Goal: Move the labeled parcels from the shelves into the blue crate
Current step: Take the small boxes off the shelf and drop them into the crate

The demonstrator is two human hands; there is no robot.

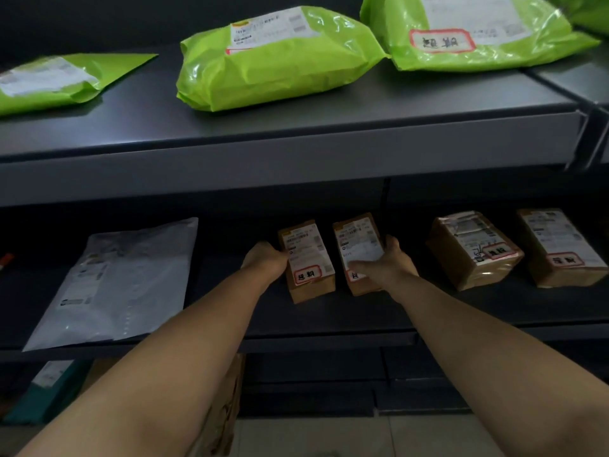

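Note:
Two small brown cardboard parcels with white shipping labels and red-bordered stickers lie side by side on the middle shelf point(329, 324). My left hand point(265, 260) grips the left side of the left small parcel point(309, 258). Over the right small parcel point(357, 245) lies my right hand point(387, 262), its thumb across the label and fingers round the far right edge, partly covering its red sticker. Further right on this shelf sit a taped brown parcel point(474, 250) and another brown parcel point(560, 245), both with red-bordered stickers. No blue crate is in view.
The upper shelf point(296, 140) carries green plastic mailers: one at the left point(56, 79), one in the middle point(273, 57), one at the right point(474, 31) with a red-bordered sticker. A grey mailer point(122, 282) lies left on the middle shelf. Below are a teal package point(49, 390) and brown wrapping.

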